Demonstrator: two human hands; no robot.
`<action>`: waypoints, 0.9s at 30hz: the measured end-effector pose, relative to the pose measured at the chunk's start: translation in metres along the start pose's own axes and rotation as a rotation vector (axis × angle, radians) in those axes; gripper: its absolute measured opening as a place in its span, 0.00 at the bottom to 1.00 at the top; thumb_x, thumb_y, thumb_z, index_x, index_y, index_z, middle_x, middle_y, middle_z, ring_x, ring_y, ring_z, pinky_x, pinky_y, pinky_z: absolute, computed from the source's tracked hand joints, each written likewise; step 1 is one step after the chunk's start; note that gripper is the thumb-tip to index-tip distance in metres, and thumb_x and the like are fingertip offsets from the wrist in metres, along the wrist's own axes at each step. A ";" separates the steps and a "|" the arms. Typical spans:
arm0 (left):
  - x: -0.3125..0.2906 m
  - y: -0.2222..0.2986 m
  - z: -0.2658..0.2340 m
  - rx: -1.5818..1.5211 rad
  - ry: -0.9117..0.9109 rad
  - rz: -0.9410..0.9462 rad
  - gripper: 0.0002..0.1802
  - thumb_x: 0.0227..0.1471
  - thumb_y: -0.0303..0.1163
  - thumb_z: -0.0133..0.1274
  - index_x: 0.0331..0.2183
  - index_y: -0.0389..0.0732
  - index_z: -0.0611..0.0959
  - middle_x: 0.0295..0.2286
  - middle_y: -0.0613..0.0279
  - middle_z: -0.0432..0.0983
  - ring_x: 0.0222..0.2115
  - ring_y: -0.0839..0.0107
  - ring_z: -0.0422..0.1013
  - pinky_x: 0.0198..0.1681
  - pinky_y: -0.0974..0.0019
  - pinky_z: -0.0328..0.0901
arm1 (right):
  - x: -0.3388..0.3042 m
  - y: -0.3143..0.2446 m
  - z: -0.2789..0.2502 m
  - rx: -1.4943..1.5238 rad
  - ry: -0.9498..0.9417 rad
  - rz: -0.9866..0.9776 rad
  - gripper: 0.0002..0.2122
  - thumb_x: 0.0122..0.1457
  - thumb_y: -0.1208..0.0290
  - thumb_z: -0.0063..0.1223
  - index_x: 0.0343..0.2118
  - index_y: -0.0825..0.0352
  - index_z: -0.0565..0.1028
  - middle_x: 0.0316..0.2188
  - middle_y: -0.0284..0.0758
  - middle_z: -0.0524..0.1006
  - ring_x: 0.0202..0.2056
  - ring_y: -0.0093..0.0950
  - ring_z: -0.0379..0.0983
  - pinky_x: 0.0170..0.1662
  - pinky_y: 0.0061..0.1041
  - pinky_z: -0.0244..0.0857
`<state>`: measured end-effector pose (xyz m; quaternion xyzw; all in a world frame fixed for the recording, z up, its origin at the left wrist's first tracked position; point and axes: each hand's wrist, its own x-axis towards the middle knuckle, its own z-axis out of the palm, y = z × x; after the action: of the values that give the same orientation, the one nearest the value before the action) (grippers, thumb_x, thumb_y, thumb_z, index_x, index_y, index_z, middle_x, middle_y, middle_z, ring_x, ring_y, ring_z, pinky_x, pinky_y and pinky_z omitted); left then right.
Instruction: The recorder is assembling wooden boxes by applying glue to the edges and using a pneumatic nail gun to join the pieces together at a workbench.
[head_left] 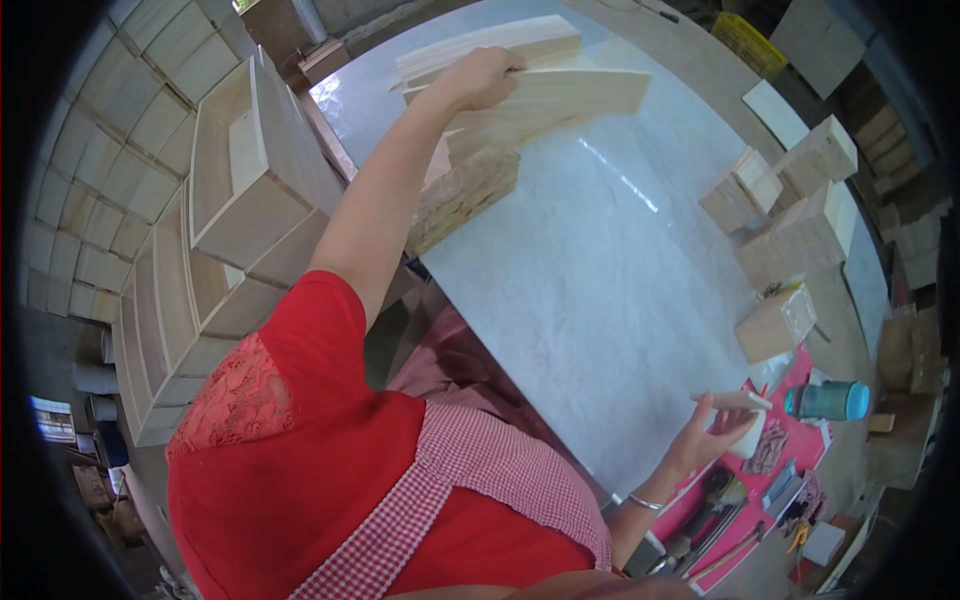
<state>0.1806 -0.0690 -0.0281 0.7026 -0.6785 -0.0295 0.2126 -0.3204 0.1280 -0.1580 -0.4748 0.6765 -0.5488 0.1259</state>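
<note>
My left arm stretches to the far left of the table, and my left hand [484, 80] is closed at the top edge of a thin pale wooden board [575, 95] standing on edge. Behind it, another light wooden board or stack [500, 45] lies along the far edge. A block of stacked wooden pieces [465, 200] sits nearer, below my left forearm. At the near right corner, my right hand [710, 435], with a bracelet on its wrist, has its fingers curled round a small pale, flat-topped object [742, 402] whose kind I cannot make out.
Wooden box stacks [265, 190] rise left of the glossy pale table [580, 290]. Several stacks of wooden pieces [795, 240] stand along its right side. A pink surface [715, 570] holds tools, a cloth and a teal jar [828, 400]. A yellow crate [750, 45] lies beyond.
</note>
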 end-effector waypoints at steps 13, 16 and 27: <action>-0.150 0.047 0.013 0.123 -0.334 0.454 0.18 0.46 0.33 0.49 0.40 0.39 0.84 0.34 0.50 0.79 0.40 0.56 0.73 0.55 0.53 0.58 | -0.071 -0.018 -0.010 0.307 -0.348 0.030 0.43 0.53 0.82 0.62 0.68 0.69 0.46 0.64 0.45 0.58 0.64 0.38 0.58 0.64 0.36 0.58; -0.141 0.040 0.046 0.213 -0.362 0.522 0.19 0.45 0.34 0.48 0.39 0.39 0.84 0.36 0.51 0.78 0.43 0.58 0.71 0.58 0.52 0.54 | -0.087 -0.020 -0.010 0.292 -0.411 0.049 0.44 0.51 0.83 0.62 0.68 0.70 0.47 0.65 0.44 0.57 0.65 0.38 0.57 0.64 0.35 0.57; -0.185 0.116 0.129 0.103 -0.117 0.989 0.44 0.39 0.57 0.64 0.53 0.40 0.75 0.47 0.52 0.70 0.49 0.54 0.66 0.56 0.47 0.58 | -0.098 -0.037 0.009 0.289 -0.618 0.109 0.42 0.44 0.82 0.57 0.66 0.66 0.53 0.63 0.43 0.61 0.64 0.38 0.58 0.65 0.36 0.57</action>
<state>0.0148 0.0775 -0.1517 0.3034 -0.9417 0.0691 0.1277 -0.2451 0.2014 -0.1640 -0.5589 0.5462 -0.4615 0.4198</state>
